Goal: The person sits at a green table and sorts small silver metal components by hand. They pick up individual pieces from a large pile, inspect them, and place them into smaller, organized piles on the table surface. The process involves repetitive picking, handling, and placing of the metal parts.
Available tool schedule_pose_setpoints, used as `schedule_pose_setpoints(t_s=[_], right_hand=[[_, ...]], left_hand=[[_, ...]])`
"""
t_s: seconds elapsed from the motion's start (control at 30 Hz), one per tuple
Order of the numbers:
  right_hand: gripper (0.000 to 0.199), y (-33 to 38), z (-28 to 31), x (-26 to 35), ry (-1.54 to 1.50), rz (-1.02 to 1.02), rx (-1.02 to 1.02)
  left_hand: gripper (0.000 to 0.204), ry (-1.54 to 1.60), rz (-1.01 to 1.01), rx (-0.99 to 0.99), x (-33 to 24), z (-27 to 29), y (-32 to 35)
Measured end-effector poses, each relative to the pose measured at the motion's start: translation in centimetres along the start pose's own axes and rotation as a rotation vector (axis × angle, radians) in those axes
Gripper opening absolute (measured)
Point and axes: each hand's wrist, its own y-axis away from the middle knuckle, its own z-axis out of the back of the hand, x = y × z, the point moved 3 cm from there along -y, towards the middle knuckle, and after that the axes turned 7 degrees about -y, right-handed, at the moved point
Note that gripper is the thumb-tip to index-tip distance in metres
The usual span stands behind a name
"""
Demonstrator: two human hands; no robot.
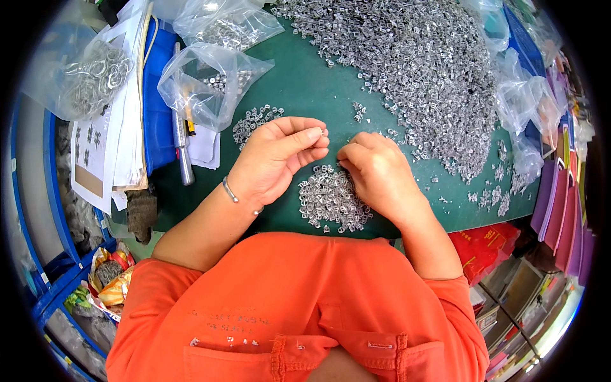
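My left hand (270, 156), with a metal bangle (230, 190) at its wrist, is raised over the green table. Its thumb and forefinger are pinched together; whatever sits between them is too small to name. Just across from it, my right hand (382, 172) has its fingers curled and closed at the edge of a small pile of clear and grey buckle-like pieces (331, 202). Its fingertips are turned down, so anything in them is hidden. Another little pile of similar pieces (249, 122) lies behind my left hand.
A large heap of the same pieces (414, 70) covers the far right of the green table (312, 83). Clear bags (216, 76) of metal parts, a blue tray (159, 127) with papers and a metal-handled tool (183, 153) stand left. Coloured folders (557, 197) line the right.
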Motion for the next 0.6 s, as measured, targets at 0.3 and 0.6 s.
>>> schedule_pose_setpoints(t_s=[0.3,0.6], right_hand=[[0.01,-0.5,0.0,0.5,-0.025,0.013,-0.01],[0.011,-0.2,0.5,-2.7,-1.302,-0.526,-0.098]], left_hand=[[0.016,-0.021,0.001,-0.035,0.0,-0.2,0.0],[0.016,-0.041,0.0,-0.023,-0.4,-0.5,0.3]])
